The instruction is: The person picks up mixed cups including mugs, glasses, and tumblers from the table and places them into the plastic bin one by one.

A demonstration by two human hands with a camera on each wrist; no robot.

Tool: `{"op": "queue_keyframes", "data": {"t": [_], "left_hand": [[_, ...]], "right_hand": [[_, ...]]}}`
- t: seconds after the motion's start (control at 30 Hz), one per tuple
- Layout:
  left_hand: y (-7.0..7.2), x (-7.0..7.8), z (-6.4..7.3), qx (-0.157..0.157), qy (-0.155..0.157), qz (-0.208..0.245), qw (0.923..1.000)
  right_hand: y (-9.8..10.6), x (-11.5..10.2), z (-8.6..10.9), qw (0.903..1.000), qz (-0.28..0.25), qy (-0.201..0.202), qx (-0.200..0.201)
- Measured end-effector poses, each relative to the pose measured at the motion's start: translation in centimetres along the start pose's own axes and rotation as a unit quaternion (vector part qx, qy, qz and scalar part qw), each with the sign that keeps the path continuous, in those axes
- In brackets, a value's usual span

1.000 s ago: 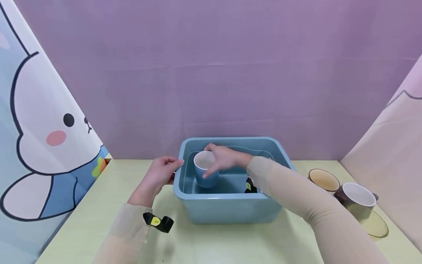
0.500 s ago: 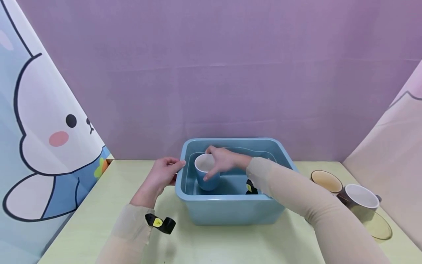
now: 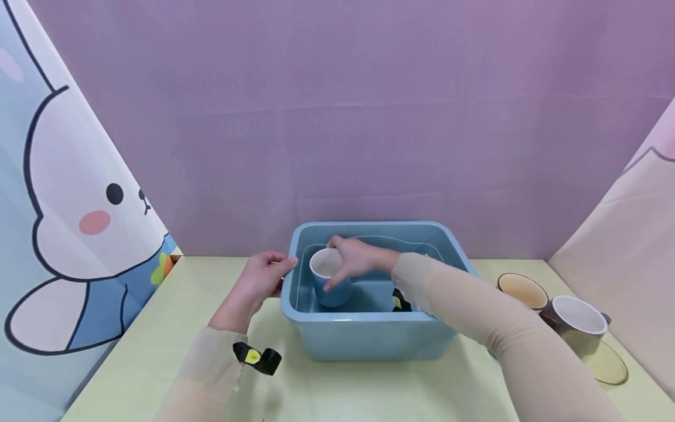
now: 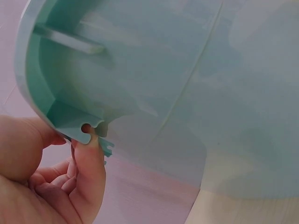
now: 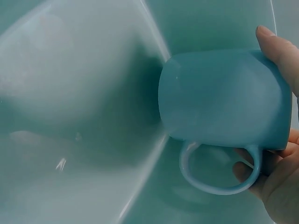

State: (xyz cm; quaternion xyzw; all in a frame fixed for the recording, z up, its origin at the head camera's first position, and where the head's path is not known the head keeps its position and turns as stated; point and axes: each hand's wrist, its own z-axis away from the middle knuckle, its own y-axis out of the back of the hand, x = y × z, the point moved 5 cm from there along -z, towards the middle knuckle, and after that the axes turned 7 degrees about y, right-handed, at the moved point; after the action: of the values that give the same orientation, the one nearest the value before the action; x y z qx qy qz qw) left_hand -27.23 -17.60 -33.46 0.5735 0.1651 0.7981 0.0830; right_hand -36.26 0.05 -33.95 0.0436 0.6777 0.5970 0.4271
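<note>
A blue mug (image 3: 331,293) with a white inside stands upright in the left part of a blue plastic tub (image 3: 377,340). My right hand (image 3: 357,258) grips the mug near its rim, thumb on the near side and fingers behind. In the right wrist view, the mug's handle (image 5: 219,190) shows beside the fingertips, and its base is close to the tub's floor. At the tub's left rim, my left hand (image 3: 259,275) pinches the edge, thumb on top. The left wrist view shows those fingers (image 4: 88,163) curled under the rim, by a notched tab.
To the right, partly behind my right sleeve, stand an amber cup (image 3: 522,288) and a dark mug (image 3: 579,313) with a white inside. A see-through amber disc (image 3: 609,366) lies nearer. A purple cloth (image 3: 337,117) hangs behind the table.
The mug and my right hand have sunk slightly within the tub. My left hand keeps its hold on the rim, and the head view has shifted a little.
</note>
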Motion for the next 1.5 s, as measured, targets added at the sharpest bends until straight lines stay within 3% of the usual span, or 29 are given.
{"op": "queue_keyframes", "data": {"t": [0.9, 1.5], "left_hand": [[-0.4, 0.3, 0.2, 0.006, 0.0, 0.0, 1.0], [-0.5, 0.4, 0.3, 0.005, 0.005, 0.001, 1.0]], "right_hand": [[-0.9, -0.1, -0.2, 1.0, 0.001, -0.009, 0.003], [-1.6, 0.3, -0.5, 0.9994, -0.013, -0.027, -0.018]]}}
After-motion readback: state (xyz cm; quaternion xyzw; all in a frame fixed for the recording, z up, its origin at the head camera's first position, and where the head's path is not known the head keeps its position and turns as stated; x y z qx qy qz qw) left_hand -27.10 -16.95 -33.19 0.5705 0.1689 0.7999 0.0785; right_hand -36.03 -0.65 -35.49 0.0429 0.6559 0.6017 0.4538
